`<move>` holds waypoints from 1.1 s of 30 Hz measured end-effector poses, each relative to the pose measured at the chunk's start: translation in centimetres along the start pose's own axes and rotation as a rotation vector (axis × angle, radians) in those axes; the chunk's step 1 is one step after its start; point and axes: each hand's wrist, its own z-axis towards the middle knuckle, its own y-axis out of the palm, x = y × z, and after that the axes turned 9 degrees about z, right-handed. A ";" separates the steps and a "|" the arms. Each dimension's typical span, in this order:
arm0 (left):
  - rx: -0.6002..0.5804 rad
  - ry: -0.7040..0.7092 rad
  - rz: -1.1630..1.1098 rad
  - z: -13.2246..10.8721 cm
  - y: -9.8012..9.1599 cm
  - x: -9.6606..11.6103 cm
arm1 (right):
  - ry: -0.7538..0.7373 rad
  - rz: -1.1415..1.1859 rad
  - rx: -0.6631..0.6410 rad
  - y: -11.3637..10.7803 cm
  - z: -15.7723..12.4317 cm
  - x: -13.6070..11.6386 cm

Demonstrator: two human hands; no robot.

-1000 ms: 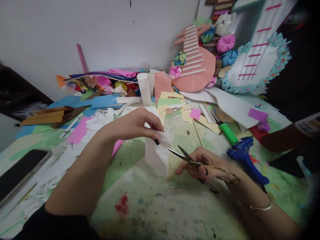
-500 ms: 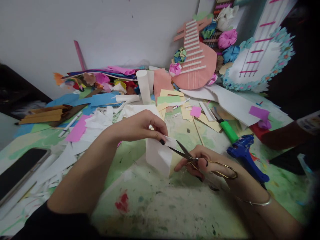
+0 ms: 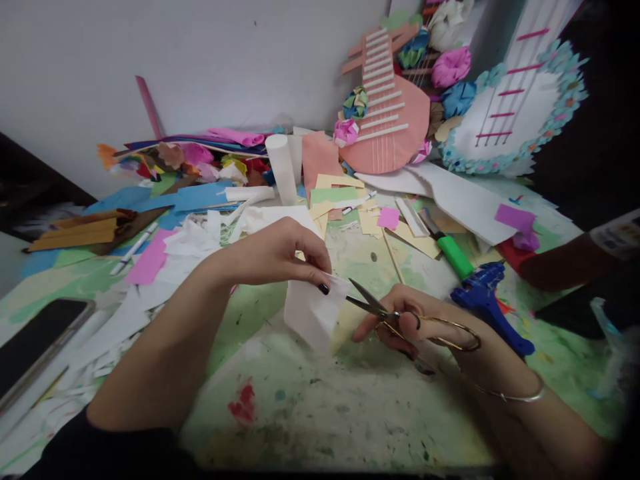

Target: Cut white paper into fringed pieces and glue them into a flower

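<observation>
Between thumb and fingers, my left hand (image 3: 295, 257) pinches the top edge of a folded white piece of paper (image 3: 313, 313), which hangs down just over the table. My right hand (image 3: 400, 317) grips a pair of scissors (image 3: 370, 303) with gold-coloured handles. The scissor blades are parted and point up and left, their tips right at the paper's right edge. A pale yellow sheet shows behind that edge, though I cannot tell whether it is joined to the white paper.
A blue glue gun (image 3: 490, 303) and a green-handled cutter (image 3: 453, 257) lie to the right. White paper scraps (image 3: 193, 250) and a phone (image 3: 45, 347) are at left. Paper instruments (image 3: 390, 120) lean on the wall. A dark bottle (image 3: 575, 260) stands far right.
The scissors have drawn slightly right, from over the paper to its edge. The left hand keeps its pinch, and the whole view has shifted a little.
</observation>
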 end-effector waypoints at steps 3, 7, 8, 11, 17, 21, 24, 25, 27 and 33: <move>0.013 -0.001 -0.024 0.0 0.1 0.0 | -0.013 -0.012 -0.027 -0.2 0.0 0.1; 0.007 0.008 -0.036 0.1 0.2 0.0 | -0.059 -0.001 -0.048 -0.4 0.1 0.1; 0.004 0.012 -0.033 0.1 0.2 0.1 | -0.065 -0.005 -0.039 -0.3 0.0 0.0; -0.003 0.015 -0.022 0.2 0.3 0.2 | -0.064 -0.016 -0.010 0.0 -0.2 -0.4; -0.026 0.051 -0.014 0.3 0.6 0.6 | -0.050 -0.013 0.024 0.3 -0.5 -0.4; -0.033 0.076 0.000 0.4 0.9 0.7 | -0.042 0.036 -0.094 -0.3 -0.1 0.3; -0.056 0.107 0.010 0.6 1.3 0.8 | -0.006 0.036 -0.123 -0.8 0.1 0.7; -0.063 0.111 0.015 0.6 1.5 0.9 | 0.005 0.040 -0.125 -1.0 0.2 0.9; -0.079 0.112 0.026 0.8 1.7 1.0 | 0.021 0.054 -0.125 -1.1 0.2 1.1; -0.121 0.110 0.030 1.2 2.3 1.2 | 0.010 0.023 -0.093 -0.7 0.1 1.0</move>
